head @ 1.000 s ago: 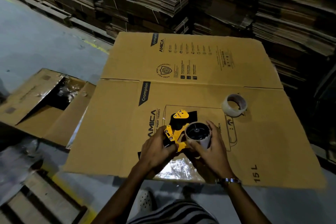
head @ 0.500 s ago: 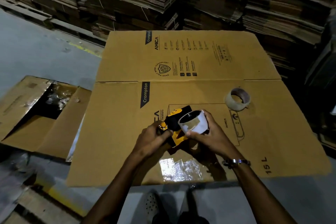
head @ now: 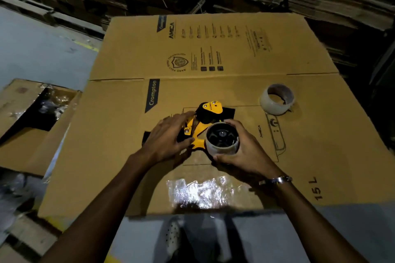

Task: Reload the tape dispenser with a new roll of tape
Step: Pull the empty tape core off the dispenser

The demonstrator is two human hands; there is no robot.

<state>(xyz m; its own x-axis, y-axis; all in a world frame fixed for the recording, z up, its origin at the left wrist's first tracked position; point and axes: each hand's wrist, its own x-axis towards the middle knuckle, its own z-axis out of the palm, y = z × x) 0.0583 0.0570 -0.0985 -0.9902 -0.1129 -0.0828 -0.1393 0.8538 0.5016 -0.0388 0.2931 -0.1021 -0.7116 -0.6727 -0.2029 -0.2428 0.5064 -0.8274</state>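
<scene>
Your right hand now seats the roll flat on the dispenser, no longer tilted; your left hand grips its frame.

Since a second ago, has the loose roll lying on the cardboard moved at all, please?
No. The loose roll still lies just right of the printed heater outline on the flattened box, below the fold; only the head camera shifted.

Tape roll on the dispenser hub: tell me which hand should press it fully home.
Right. The right hand already wraps the tape roll on the hub, while the left hand braces the yellow dispenser against the cardboard.
</scene>
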